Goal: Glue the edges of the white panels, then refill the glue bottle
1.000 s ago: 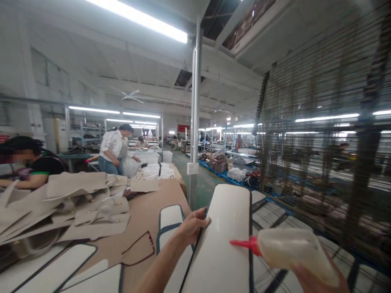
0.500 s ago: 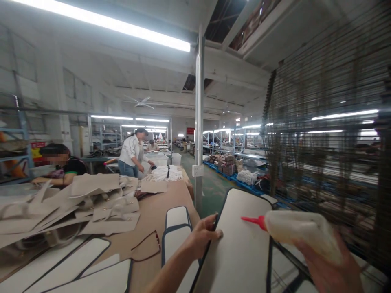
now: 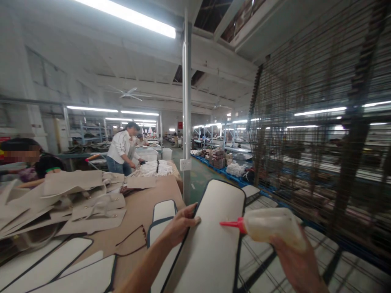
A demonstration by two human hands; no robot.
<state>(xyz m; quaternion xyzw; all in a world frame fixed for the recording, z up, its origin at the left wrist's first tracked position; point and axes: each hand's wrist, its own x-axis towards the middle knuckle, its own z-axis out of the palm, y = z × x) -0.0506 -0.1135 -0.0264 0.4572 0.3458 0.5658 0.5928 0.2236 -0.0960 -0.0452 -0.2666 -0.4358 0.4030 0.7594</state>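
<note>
A long white panel with a dark edge and rounded corners (image 3: 214, 236) is held tilted up by my left hand (image 3: 180, 226), whose thumb lies on its face and whose fingers go behind its left edge. My right hand (image 3: 295, 260) is wrapped round a translucent squeeze bottle (image 3: 270, 226) with yellowish contents. The bottle lies nearly level, its red nozzle (image 3: 232, 224) pointing left over the middle of the panel. Whether the tip touches the surface, I cannot tell.
Beige pieces with handles (image 3: 88, 203) are piled on the brown table (image 3: 143, 195) at left, with dark-edged panels (image 3: 58, 260) and glasses (image 3: 131, 240) nearer. A metal post (image 3: 186, 101) stands ahead, a wire rack (image 3: 305, 142) at right. Two people are beyond the table at left.
The view has turned to the right, so the surroundings sit further left. More of the panels on the wire shelf at lower right shows. Both hands keep their holds on panel and bottle.
</note>
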